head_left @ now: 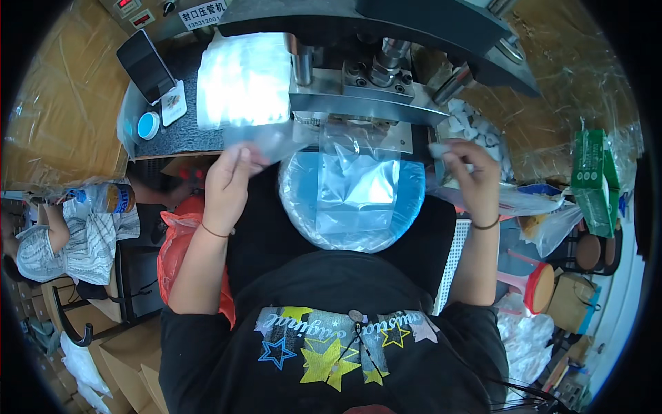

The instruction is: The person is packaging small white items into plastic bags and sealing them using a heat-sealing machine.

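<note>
Clerk: Hands first?
Checker: Left hand [227,183]: fingers clamped on a clear bag [279,141], just in front of the bag stack [245,79]. Right hand [477,176]: fingers pinched on a small whitish piece [438,149], beside a heap of white pieces [472,127].
Clerk: And the flat pouch [358,190]?
Checker: Over the plastic-wrapped blue round pad [412,196], before the press [376,96], untouched. Long axis fore and aft: one end toward the press, the other toward the wearer.
Clerk: Held bag's direction?
Checker: Blurred; we read it crosswise, free part rightward. Mouth end: we cannot tell.
Clerk: Step in hand?
Checker: We judge: readying bag and piece for pairing. The next move would call for both hands meeting, bag mouth opened and aligned.
</note>
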